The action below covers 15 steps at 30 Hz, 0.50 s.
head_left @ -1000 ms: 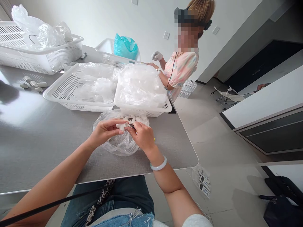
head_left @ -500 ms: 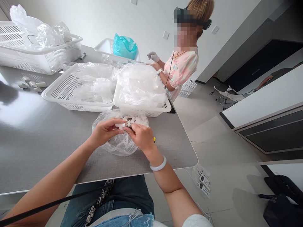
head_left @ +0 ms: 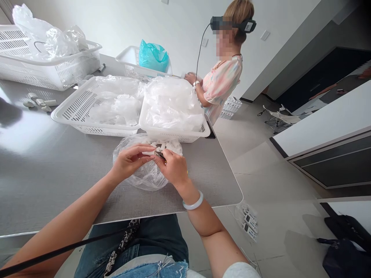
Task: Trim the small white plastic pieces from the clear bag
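My left hand (head_left: 130, 159) pinches a small white moulded piece (head_left: 149, 153) between thumb and fingers. My right hand (head_left: 172, 167) closes on a small dark tool (head_left: 160, 154), whose tip touches or nearly touches that piece. Its handle is mostly hidden by my fingers. Beneath both hands lies a transparent plastic bag (head_left: 145, 173) on the grey table (head_left: 199, 173). Several similar white pieces (head_left: 171, 145) sit in the bag's far end, partly hidden by my right hand.
Two white plastic baskets (head_left: 84, 116) of transparent plastic stand just beyond the bag, with further baskets behind. Several white pieces (head_left: 37, 102) lie on the table at left. A co-worker (head_left: 222, 79) stands at the far side. A pale bangle (head_left: 193, 203) circles my right wrist.
My hands stay nearly in place, with the dark tool now closer to the white piece. The co-worker has lowered the raised gloved hand to the basket area and turned slightly away.
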Each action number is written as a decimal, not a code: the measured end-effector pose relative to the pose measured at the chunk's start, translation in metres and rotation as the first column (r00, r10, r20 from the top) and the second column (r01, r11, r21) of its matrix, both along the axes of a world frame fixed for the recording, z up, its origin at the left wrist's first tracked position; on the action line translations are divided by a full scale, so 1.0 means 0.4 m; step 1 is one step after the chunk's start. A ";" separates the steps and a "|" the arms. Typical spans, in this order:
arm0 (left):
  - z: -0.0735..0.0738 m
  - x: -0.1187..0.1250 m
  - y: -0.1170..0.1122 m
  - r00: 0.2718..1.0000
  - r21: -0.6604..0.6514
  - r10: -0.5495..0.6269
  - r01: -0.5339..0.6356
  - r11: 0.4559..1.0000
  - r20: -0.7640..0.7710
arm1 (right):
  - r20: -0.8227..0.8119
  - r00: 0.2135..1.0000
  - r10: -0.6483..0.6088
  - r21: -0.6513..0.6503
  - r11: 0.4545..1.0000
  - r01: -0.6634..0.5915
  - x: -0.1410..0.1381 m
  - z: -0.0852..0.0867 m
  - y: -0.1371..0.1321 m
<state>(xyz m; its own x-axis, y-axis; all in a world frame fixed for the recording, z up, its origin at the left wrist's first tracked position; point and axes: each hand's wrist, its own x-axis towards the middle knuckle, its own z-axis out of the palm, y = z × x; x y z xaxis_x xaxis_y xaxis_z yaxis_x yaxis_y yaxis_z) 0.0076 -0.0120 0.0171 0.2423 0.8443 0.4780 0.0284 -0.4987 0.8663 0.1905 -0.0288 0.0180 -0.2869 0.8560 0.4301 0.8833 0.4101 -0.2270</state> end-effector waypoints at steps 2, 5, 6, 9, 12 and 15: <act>0.002 0.001 -0.003 0.999 0.001 0.040 -0.041 0.999 -0.031 | -0.009 1.000 0.007 0.006 1.000 -0.007 -0.001 0.001 -0.002; 0.003 0.003 -0.006 0.992 -0.001 0.114 -0.115 0.993 -0.062 | -0.026 0.999 0.030 0.017 0.999 -0.030 -0.003 0.003 -0.004; 0.004 0.004 -0.006 0.991 0.000 0.123 -0.123 0.992 -0.058 | -0.032 0.999 0.030 0.016 0.999 -0.030 -0.003 0.004 -0.005; 0.008 0.004 -0.006 0.996 -0.032 0.089 -0.089 0.996 -0.011 | -0.054 0.999 0.005 -0.007 1.000 -0.005 -0.001 0.007 -0.005; 0.014 0.001 -0.006 0.999 -0.110 0.020 -0.016 0.994 0.036 | -0.074 0.997 0.001 -0.070 0.998 -0.006 0.003 0.012 -0.006; 0.016 -0.001 -0.005 0.999 -0.104 0.016 -0.011 0.995 0.051 | -0.092 0.996 0.014 -0.110 0.994 -0.025 0.003 0.015 -0.007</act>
<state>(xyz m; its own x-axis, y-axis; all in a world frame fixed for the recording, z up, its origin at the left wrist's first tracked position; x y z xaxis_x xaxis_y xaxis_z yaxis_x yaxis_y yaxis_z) 0.0073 -0.0139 0.0234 0.2082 0.8929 0.3992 -0.0115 -0.4058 0.9139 0.1918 -0.0315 0.0242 -0.2682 0.8945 0.3577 0.8492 0.3949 -0.3507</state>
